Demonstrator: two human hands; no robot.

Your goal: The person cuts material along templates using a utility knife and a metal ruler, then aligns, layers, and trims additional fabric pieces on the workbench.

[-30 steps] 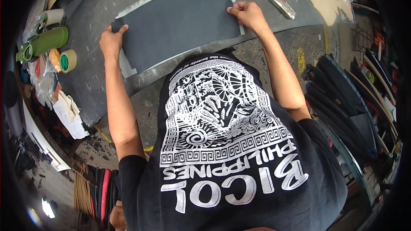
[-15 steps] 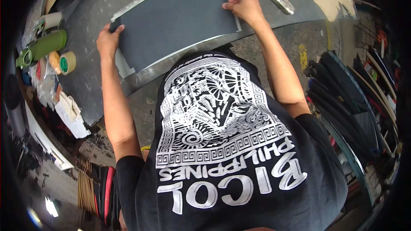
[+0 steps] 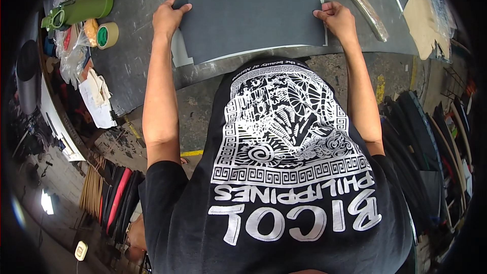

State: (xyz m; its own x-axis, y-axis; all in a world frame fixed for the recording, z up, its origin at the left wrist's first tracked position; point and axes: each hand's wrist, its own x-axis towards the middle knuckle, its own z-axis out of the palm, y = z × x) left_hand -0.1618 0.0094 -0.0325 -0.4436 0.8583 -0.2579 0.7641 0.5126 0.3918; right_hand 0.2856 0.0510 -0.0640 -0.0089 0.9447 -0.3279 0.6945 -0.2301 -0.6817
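Note:
A dark grey rectangular sheet (image 3: 253, 18) lies over a larger piece with a pale border (image 3: 181, 50) on the worktable. My left hand (image 3: 170, 18) grips the sheet's far left corner, its thumb on top and its fingers hidden at the edge. On the opposite side, my right hand (image 3: 339, 19) pinches the sheet's right edge between thumb and fingers. The pale border shows along the far, right and near edges and sticks out at the lower left. What lies under the middle of the sheet is hidden.
The dark worktable (image 3: 129, 61) holds a green bottle (image 3: 83, 10), tape rolls (image 3: 107, 35) and plastic bags at left. A long wrapped strip (image 3: 357, 2) and tan sheets (image 3: 426, 20) lie at right. Dark rolled material (image 3: 411, 137) stands beyond the table's right end.
The view has shifted, so the table contents appear farther right and higher. Both hands keep hold of the sheet; its right edge sits closer to the pale border's right side.

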